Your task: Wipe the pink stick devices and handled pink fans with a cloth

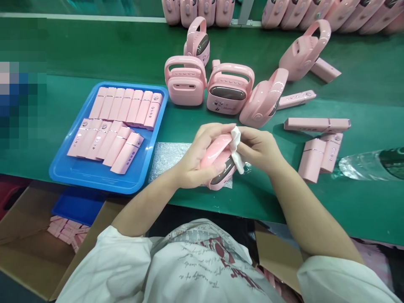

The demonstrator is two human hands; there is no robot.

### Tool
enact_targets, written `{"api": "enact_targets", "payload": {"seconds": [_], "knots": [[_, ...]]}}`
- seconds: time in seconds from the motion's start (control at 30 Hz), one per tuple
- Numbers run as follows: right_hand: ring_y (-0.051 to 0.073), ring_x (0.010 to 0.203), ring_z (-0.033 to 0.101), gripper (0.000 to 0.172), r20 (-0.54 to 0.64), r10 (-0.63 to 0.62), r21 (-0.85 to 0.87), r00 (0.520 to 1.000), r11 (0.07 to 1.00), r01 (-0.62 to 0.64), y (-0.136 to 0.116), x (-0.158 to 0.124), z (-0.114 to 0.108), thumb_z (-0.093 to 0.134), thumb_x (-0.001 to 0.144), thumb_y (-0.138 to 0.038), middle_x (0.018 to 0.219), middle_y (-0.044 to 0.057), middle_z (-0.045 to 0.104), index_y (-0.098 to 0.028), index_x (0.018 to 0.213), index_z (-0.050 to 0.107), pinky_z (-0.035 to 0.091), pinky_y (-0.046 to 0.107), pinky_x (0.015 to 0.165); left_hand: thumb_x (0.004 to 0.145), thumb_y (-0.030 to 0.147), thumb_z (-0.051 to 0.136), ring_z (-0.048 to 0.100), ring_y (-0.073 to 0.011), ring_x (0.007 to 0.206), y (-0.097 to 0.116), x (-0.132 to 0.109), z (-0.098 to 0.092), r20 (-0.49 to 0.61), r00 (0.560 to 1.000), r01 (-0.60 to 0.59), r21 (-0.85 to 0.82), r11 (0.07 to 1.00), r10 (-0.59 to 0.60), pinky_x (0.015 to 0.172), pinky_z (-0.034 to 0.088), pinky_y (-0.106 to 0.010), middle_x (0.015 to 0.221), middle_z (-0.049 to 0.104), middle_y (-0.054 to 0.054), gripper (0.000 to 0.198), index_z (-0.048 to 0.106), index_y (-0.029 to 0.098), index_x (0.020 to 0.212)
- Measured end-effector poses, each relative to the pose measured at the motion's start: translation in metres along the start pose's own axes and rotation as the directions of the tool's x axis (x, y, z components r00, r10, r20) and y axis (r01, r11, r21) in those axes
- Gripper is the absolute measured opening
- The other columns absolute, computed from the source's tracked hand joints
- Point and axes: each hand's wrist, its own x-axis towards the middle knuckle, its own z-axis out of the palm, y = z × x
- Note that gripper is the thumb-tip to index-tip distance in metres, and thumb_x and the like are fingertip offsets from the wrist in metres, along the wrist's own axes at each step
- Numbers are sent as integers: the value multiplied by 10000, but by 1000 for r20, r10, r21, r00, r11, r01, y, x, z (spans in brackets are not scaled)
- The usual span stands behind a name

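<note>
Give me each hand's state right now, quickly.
Left hand: closed, holding the pink device.
Right hand: closed on a white cloth, pressed against the device.

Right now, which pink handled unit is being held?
The pink handled unit in the left hand, with the right hand pressing a white cloth to it; the others sit on the green belt.

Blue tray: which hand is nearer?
Left. The left hand holds the pink device just right of the blue tray; the right hand, pinching a white cloth, sits beyond the device, farther right.
</note>
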Motion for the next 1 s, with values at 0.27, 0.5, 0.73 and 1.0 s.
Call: {"api": "enact_targets", "payload": {"seconds": [0.27, 0.5, 0.73, 1.0], "knots": [[110, 556, 572, 226, -86, -228, -250, 970, 947, 201, 7, -3, 5, 581, 848, -306, 703, -17, 691, -188, 959, 739, 469, 216, 529, 743, 868, 377, 363, -358, 1402, 0, 3, 11, -120, 958, 184, -438, 880, -260, 1134, 342, -483, 1441, 480, -82, 848, 533, 276, 1331], [192, 904, 700, 112, 2, -713, -506, 701, 604, 616, -15, -10, 29, 592, 861, -153, 901, 40, 730, -205, 906, 680, 586, 320, 797, 693, 626, 729, 309, -351, 1450, 20, 6, 22, -216, 934, 98, -611, 785, -284, 1143, 352, -458, 1410, 532, -43, 674, 602, 252, 1238], [216, 1049, 698, 248, -41, -596, -423, 802, 738, 526, 3, -13, 18, 509, 947, -225, 1130, 55, 724, -207, 1123, 684, 593, 324, 869, 719, 515, 738, 358, -337, 1420, 7, 3, 19, -211, 934, 146, -508, 849, -287, 1154, 319, -438, 1467, 467, -93, 804, 421, 233, 1402], [220, 1007, 710, 312, -130, -496, -441, 858, 804, 398, 15, -19, 16, 470, 958, -242, 1129, 71, 726, -189, 1208, 648, 587, 310, 840, 667, 262, 777, 482, -318, 1313, 4, 6, 4, -85, 878, 359, -535, 765, -471, 1081, 396, -421, 1353, 546, -109, 707, 483, 200, 1307]]}}
